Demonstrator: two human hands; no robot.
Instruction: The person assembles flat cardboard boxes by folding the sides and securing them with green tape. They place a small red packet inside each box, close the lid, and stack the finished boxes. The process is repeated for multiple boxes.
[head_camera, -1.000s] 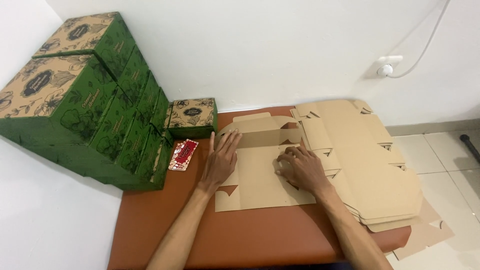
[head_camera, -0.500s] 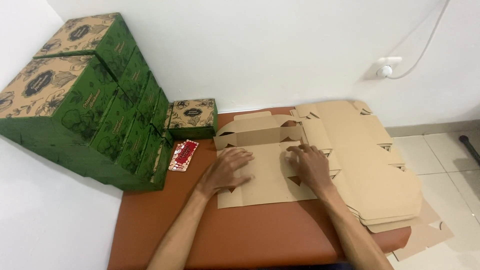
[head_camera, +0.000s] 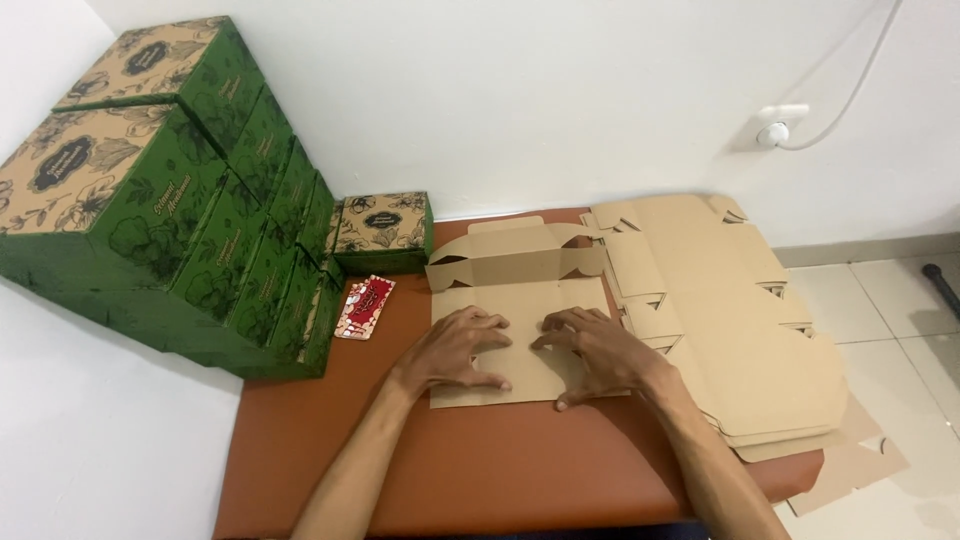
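The flat cardboard blank (head_camera: 520, 340) is being pressed onto the brown table (head_camera: 480, 470) by the left hand (head_camera: 458, 352) and right hand (head_camera: 598, 352), fingers spread, nothing clasped. Its middle is being hidden beneath them; its far flap (head_camera: 515, 258) is being raised.

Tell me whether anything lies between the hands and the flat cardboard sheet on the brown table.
Nothing visible does. The left hand and right hand both rest flat, directly on the cardboard sheet. The red packet and the stack of flat blanks lie off to either side.
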